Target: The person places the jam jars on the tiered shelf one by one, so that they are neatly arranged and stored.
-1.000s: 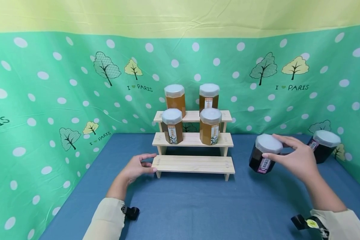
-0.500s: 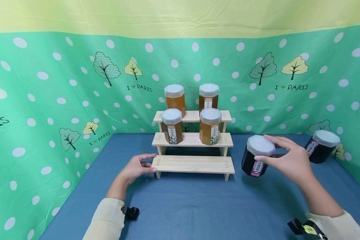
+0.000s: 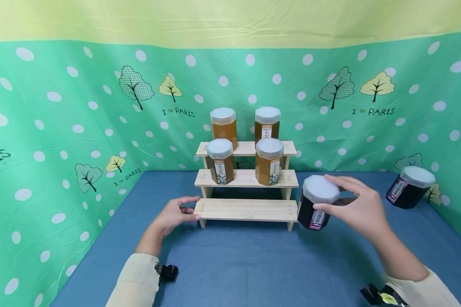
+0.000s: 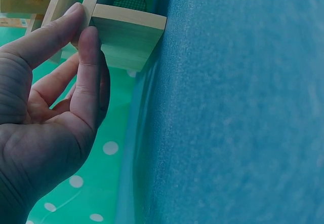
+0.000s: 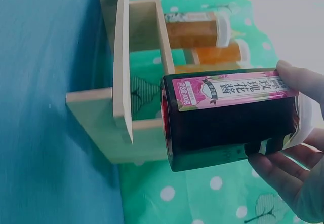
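Note:
A three-step wooden display stand [image 3: 247,210] stands on the blue cloth. At the left end of its lowest step, my left hand [image 3: 173,216] pinches the board's edge between thumb and fingers, as the left wrist view also shows. My right hand [image 3: 359,209] grips a dark jam jar [image 3: 311,211] around its white lid, just right of that bottom step. In the right wrist view the jar [image 5: 228,122] shows a pink label, and its base overlaps the stand. The lowest step carries nothing.
Two amber jars stand on the top step, including a left one [image 3: 224,130]; two more, including a right one [image 3: 269,166], stand on the middle step. Another dark jar [image 3: 409,189] stands at the far right. Behind is a green dotted curtain [image 3: 100,85].
My right hand has carried the dark jar leftward and slightly toward me, up to the stand's right end. My left hand has stayed at the lowest step.

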{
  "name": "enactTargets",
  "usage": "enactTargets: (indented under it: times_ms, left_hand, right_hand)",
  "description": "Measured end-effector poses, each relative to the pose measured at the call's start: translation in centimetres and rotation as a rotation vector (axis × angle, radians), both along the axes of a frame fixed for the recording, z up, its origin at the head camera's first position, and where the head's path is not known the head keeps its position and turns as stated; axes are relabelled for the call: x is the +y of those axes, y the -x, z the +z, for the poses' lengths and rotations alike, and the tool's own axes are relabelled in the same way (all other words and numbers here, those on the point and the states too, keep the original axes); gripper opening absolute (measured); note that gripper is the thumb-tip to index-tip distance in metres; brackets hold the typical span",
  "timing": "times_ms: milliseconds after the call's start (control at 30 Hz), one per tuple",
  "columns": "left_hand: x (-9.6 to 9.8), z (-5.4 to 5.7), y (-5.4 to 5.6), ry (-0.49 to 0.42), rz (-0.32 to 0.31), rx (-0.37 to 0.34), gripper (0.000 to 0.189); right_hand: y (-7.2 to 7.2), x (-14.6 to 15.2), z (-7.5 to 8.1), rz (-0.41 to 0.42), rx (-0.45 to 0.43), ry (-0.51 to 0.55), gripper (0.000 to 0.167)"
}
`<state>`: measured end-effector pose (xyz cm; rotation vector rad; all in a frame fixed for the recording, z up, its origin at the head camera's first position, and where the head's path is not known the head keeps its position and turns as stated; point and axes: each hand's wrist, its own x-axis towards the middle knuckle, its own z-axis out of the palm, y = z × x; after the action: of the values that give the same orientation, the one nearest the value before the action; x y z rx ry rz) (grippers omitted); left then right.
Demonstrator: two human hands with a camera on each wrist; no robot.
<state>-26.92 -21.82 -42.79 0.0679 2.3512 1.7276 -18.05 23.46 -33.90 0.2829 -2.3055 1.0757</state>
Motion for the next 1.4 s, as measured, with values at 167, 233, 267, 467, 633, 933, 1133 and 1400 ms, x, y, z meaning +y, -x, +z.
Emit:
enactTargets:
  times_ms: [167, 233, 267, 467, 633, 933, 1133, 1400]
  left_hand:
    - [0.0, 0.1, -0.1, -0.001, -0.002, 0.001, 0.067]
    - [0.0, 0.1, -0.1, -0.002, -0.003, 0.002, 0.067]
    - [0.0, 0.1, -0.1, -0.001, -0.004, 0.003, 0.067]
    - [0.2, 0.1, -0.2, 0.004, -0.001, 0.002, 0.067]
    - [0.1, 0.2, -0.2, 0.003, 0.001, 0.001, 0.066]
    - [0.0, 0.0, 0.1, 0.006, -0.006, -0.003, 0.067]
    - [0.0, -0.1, 0.1, -0.003, -0.013, 0.000, 0.067]
    - [0.0, 0.1, -0.1, -0.009, -0.014, 0.003, 0.068]
  right_hand:
    - [-0.2, -1.3, 0.2, 0.041, 0.006, 0.009, 0.069]
    - [-0.2, -1.8, 0.3, 0.052, 0.010, 0.002, 0.069]
    - [-0.2, -2.1, 0.4, 0.059, 0.009, 0.001, 0.069]
    - [0.0, -3.7, 0.5, 0.093, -0.009, -0.019, 0.070]
    - [0.3, -5.1, 0.5, 0.124, -0.035, -0.020, 0.070]
    - [1.3, -7.5, 0.1, 0.212, -0.016, 0.027, 0.068]
    - [1.8, -9.1, -0.2, 0.238, -0.016, 0.036, 0.069]
    - [2.5, -11.4, -1.0, 0.254, -0.004, 0.028, 0.071]
